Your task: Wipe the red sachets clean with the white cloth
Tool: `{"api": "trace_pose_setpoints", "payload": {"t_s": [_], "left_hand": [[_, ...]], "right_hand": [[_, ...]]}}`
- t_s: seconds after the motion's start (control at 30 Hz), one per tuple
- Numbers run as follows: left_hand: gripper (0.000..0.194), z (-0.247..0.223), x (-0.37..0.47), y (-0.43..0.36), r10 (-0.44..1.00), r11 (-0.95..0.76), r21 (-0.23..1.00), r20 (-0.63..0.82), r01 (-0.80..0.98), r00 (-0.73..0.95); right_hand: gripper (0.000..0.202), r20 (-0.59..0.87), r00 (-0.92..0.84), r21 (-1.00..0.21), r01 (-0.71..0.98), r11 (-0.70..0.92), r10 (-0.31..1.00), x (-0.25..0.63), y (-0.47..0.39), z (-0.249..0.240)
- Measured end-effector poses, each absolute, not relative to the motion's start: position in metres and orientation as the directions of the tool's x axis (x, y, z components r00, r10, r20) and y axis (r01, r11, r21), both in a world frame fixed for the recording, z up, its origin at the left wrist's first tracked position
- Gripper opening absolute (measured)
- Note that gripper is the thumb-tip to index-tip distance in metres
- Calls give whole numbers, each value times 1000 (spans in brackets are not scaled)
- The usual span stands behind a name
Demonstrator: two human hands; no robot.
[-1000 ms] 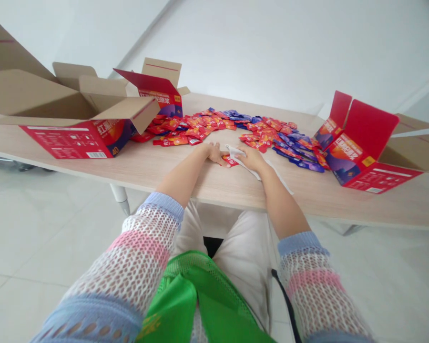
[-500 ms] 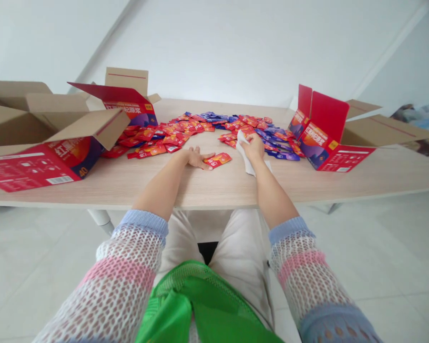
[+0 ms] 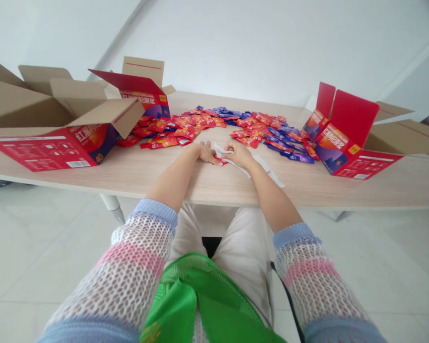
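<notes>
Just left of the table's middle, my left hand [image 3: 206,153] presses a small red sachet [image 3: 219,161] to the tabletop, its thumb lying on the packet. Most of that sachet is hidden by my fingers and by a white cloth [image 3: 241,170], which looks like a tissue or wipe. My right hand [image 3: 238,154] pinches the cloth and rubs close against the sachet, right beside my left hand. Part of the cloth trails on the table under my right wrist.
Behind my hands curves a pile of red sachets [image 3: 186,131] and purple sachets [image 3: 286,143]. Open red cartons stand around it: a large one [image 3: 46,152] at left, another [image 3: 150,102] behind it, and a third [image 3: 343,147] at right. The table's front edge [image 3: 221,205] runs before my lap.
My right hand has brought the white cloth left onto the red sachet, beside my left hand. The cloth now covers part of the sachet. The view has shifted slightly.
</notes>
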State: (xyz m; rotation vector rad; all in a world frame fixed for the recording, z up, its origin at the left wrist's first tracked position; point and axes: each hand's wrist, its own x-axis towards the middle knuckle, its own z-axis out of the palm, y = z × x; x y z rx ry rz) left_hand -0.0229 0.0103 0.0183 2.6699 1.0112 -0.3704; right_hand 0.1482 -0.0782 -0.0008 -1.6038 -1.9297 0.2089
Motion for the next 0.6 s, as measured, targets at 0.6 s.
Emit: {"api": "trace_pose_setpoints", "payload": {"t_s": [0.6], "left_hand": [[88, 7, -25, 6, 790, -545, 273, -151, 793, 595]], "right_hand": [[40, 201, 586, -486, 755, -440, 785, 192, -76, -6]]}}
